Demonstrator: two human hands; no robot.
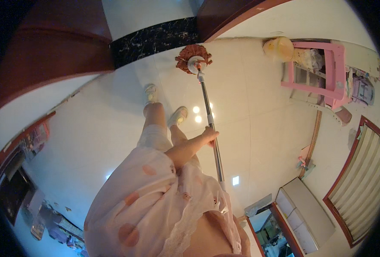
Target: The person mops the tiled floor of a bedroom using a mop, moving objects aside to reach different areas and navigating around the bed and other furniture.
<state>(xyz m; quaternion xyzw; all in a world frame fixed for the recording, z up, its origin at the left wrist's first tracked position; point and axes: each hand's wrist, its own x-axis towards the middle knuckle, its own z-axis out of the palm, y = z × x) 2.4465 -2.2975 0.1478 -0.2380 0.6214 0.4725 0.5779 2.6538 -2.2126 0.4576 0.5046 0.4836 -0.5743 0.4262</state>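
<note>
My left hand [210,135] is wrapped around the middle of a metal mop pole [218,160]. The pole slants away from me to a round, reddish-brown mop head [190,53] with a pale disc on top. Its strands lie spread on the light tiled floor [231,80], close to a black marbled threshold strip [154,38]. The pole's near end disappears behind my pale, spotted garment [145,183]. My right hand is out of view, so what it holds is hidden. My feet, in light shoes [178,116], stand left of the pole.
Dark red-brown door panels [64,48] flank the threshold. A pink stool or small table [334,74] stands at the right wall, with a yellowish round container [279,48] beside it. A pale cabinet [309,208] and a red-framed slatted panel [357,183] are at lower right.
</note>
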